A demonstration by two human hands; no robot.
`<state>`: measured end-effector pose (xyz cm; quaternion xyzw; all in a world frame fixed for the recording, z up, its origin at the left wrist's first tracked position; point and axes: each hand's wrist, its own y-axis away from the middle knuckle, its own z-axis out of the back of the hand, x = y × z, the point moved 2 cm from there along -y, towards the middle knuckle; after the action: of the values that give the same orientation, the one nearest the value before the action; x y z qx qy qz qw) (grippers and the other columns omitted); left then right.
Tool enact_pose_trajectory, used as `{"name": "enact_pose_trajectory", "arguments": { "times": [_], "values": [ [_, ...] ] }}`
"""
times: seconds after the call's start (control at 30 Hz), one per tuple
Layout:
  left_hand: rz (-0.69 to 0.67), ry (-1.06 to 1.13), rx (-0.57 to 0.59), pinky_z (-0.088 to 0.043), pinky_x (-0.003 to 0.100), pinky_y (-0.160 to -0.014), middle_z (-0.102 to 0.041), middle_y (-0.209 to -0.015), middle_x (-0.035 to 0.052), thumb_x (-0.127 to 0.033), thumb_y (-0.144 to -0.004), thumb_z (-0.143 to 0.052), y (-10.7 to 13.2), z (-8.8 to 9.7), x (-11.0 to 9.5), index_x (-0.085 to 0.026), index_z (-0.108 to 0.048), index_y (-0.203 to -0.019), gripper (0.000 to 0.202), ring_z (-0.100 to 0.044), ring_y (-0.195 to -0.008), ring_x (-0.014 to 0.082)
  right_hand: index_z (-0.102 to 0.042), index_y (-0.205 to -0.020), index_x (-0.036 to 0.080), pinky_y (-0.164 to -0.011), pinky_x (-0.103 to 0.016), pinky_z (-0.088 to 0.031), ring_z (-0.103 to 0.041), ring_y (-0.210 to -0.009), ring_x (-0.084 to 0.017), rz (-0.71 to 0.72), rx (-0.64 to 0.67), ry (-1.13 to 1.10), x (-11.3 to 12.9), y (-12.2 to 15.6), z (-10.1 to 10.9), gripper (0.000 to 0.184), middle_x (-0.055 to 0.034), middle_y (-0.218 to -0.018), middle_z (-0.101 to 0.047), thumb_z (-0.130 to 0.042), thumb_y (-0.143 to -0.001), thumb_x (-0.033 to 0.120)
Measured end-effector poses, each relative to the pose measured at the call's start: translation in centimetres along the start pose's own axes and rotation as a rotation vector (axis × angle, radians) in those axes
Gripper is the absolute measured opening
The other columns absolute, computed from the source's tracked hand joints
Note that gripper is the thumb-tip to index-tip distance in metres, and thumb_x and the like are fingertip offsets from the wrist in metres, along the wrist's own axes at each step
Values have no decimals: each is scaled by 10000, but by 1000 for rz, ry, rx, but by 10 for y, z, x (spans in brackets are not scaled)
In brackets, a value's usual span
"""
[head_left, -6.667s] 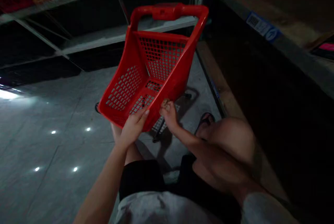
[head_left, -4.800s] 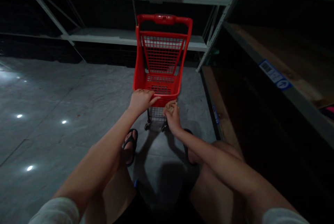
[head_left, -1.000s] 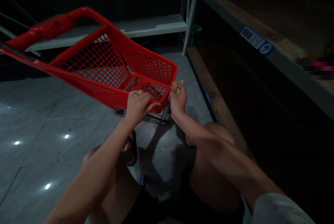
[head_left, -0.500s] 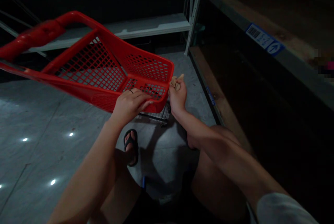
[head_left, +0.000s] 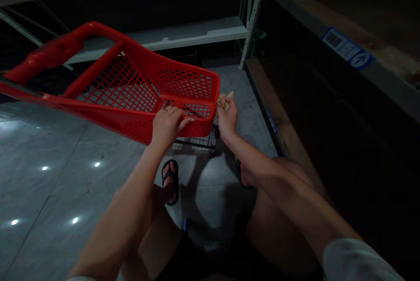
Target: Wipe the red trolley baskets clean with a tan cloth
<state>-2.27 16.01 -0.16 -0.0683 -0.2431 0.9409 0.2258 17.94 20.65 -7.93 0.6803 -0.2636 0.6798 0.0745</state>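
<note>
Left hand gripping red cart basket rim, right hand closed around crumpled tan cloth beside it

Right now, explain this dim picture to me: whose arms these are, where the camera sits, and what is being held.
The camera is worn on a person's head and looks down, so both bare arms are that person's own. They are low to the floor, knees up, a sandal on one foot. The left hand has its grip on the near rim of a small red shopping cart, which is tilted to the left. The right hand is closed on a small crumpled tan wad, perhaps cloth or paper, beside the cart's corner. Metal shelves stand behind and to the right.
</note>
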Motion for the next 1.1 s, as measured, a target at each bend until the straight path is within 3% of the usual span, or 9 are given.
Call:
{"name": "enact_pose_trajectory", "arguments": {
  "times": [0.1,0.2,0.43,0.6,0.7,0.8,0.93,1.0,1.1],
  "values": [
    [-8,-25,-29,-401,376,-718,-706,-834,94,-541,-1033,-477,-6,-3,-6,-216,-674,-860,418,-617,-827,261,-580,-968,240,-913,-362,-500,-608,-918,-191,-72,-22,55,6,33,7,157,-22,-975,-653,-611,-819,279],
    [-10,-28,-23,-397,382,-711,-697,-815,95,-526,-1037,-477,-6,-2,-8,-210,-673,-847,417,-606,-807,264,-596,-961,245,-916,-362,-487,-605,-910,-194,-71,67,86,13,64,14,164,-13,-955,-661,-641,-808,283],
    [9,37,-42,-411,384,-751,-710,-832,90,-503,-1042,-481,-6,-3,-6,-211,-686,-847,407,-606,-833,255,-592,-970,265,-963,-362,-469,-589,-1012,-198,70,73,102,11,42,15,209,-18,-1029,-645,-591,-778,183],
    [-3,38,-66,-405,374,-731,-707,-807,82,-500,-1035,-507,-4,-2,-6,-214,-678,-836,389,-608,-817,245,-571,-925,235,-935,-391,-472,-576,-941,-209,-107,128,136,-21,67,10,206,-30,-957,-637,-631,-733,189],
    [13,48,-67,-406,379,-735,-707,-816,85,-491,-1030,-520,-2,-1,-6,-217,-677,-837,371,-608,-824,250,-554,-861,232,-885,-378,-481,-565,-862,-194,-189,140,107,-20,74,8,167,-8,-875,-616,-634,-722,183],
    [41,46,-68,-405,383,-749,-709,-827,84,-484,-1032,-521,-3,-2,-7,-214,-674,-838,366,-607,-834,254,-577,-882,248,-904,-372,-492,-575,-892,-192,-64,83,84,9,67,13,161,-5,-913,-622,-656,-748,206],
    [55,23,-26,-406,382,-752,-720,-856,100,-481,-1043,-492,-7,-5,-12,-199,-683,-851,391,-609,-850,260,-629,-952,295,-1013,-406,-502,-595,-1041,-208,144,169,99,37,69,14,170,-25,-1038,-620,-648,-799,223],
    [23,46,5,-422,381,-776,-734,-887,104,-465,-1054,-469,-7,-4,-14,-190,-705,-893,396,-617,-870,257,-650,-961,293,-1076,-456,-487,-590,-1124,-224,163,199,123,28,78,10,214,-48,-1123,-592,-596,-785,184],
    [-23,79,17,-445,396,-837,-762,-963,97,-442,-1056,-475,-2,6,-7,-209,-739,-1018,354,-634,-936,261,-674,-956,280,-1118,-532,-469,-575,-1175,-256,156,254,147,-6,94,6,280,-74,-1182,-562,-569,-739,138]
  ]
}}
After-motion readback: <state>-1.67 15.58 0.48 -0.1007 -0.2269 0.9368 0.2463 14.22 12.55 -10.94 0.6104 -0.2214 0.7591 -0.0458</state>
